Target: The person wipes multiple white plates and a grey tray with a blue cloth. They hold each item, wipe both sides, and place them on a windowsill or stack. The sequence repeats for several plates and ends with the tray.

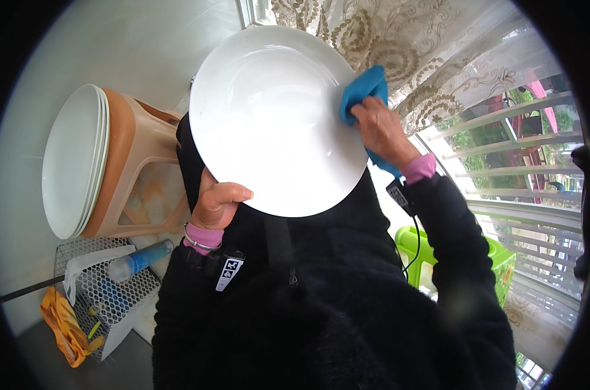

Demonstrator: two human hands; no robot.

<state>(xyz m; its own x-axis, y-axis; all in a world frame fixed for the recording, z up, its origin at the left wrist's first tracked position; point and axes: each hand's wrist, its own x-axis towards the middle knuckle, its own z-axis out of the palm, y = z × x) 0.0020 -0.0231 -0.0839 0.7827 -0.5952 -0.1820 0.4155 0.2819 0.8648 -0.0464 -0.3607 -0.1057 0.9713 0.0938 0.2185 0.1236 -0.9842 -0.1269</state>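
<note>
A large round white plate [275, 122] is held up over my lap, its glossy inner face towards me. My left hand [218, 200] grips its lower left rim, thumb on the face and the other fingers hidden behind. At the right rim, my right hand [383, 129] is closed on a blue cloth [365, 90], which is bunched against the plate's edge. Part of the cloth hangs below that hand, beside the rim. Several white plates [70, 161] are stacked on a brown and beige plastic stool [129, 170] to the left.
Below the stool are a metal mesh basket [124, 297], a blue-labelled bottle [141, 261] and an orange cloth [65, 326]. On the right are a green plastic stool [500, 263], a barred window [519, 141] and a patterned curtain [397, 44]. A cable [416, 243] hangs from my right wrist device.
</note>
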